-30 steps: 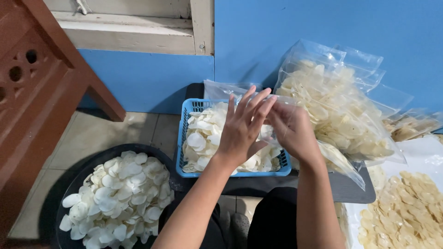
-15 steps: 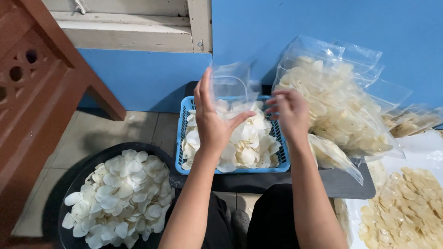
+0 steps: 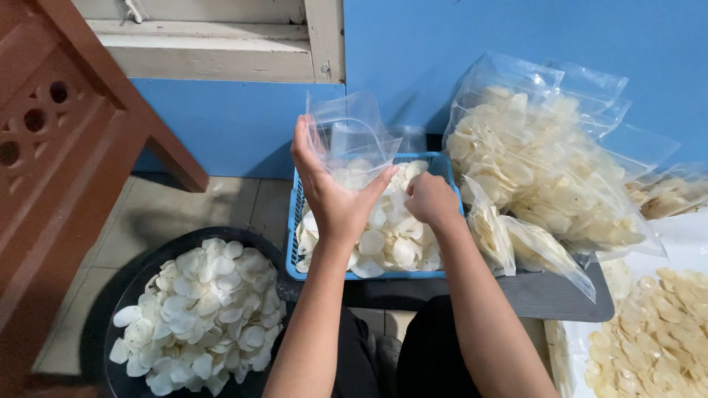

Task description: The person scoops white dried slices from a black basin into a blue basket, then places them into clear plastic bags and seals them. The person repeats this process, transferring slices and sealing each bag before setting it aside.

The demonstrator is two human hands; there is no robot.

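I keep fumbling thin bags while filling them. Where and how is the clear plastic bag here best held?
Grip the clear plastic bag by one side edge near its mouth, coming from the left, as the left hand does. It stands upright over the blue basket, mouth up; that probably leaves the opening free for the right hand among the white chips.

I had one view only, from the head camera. It looked steeply down and forward, close over the blue basket (image 3: 302, 269), with the blue wall (image 3: 472, 44) ahead and the tiled floor (image 3: 184, 214) at left.
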